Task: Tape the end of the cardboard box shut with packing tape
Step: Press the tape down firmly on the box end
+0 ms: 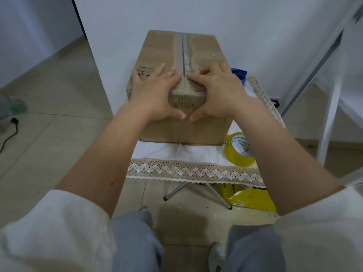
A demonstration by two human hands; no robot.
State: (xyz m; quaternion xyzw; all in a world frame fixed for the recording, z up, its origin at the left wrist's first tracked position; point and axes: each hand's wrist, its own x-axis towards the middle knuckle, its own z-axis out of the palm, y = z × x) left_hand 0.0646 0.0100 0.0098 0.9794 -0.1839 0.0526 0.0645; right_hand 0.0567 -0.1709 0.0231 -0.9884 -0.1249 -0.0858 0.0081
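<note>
A brown cardboard box stands on a small table covered by a white lace-edged cloth. A strip of clear tape runs along the top seam and folds over the near edge onto the front face. My left hand lies flat over the near top edge left of the seam, thumb on the front face. Mirroring it on the right of the seam is my right hand, pressing the same edge. A yellow roll of packing tape lies on the cloth at the box's right front corner.
A white wall stands directly behind the box. A white metal frame rises to the right. Something blue shows behind my right hand. A yellow packet lies on the tiled floor under the table, beside its metal legs. A black cable runs at far left.
</note>
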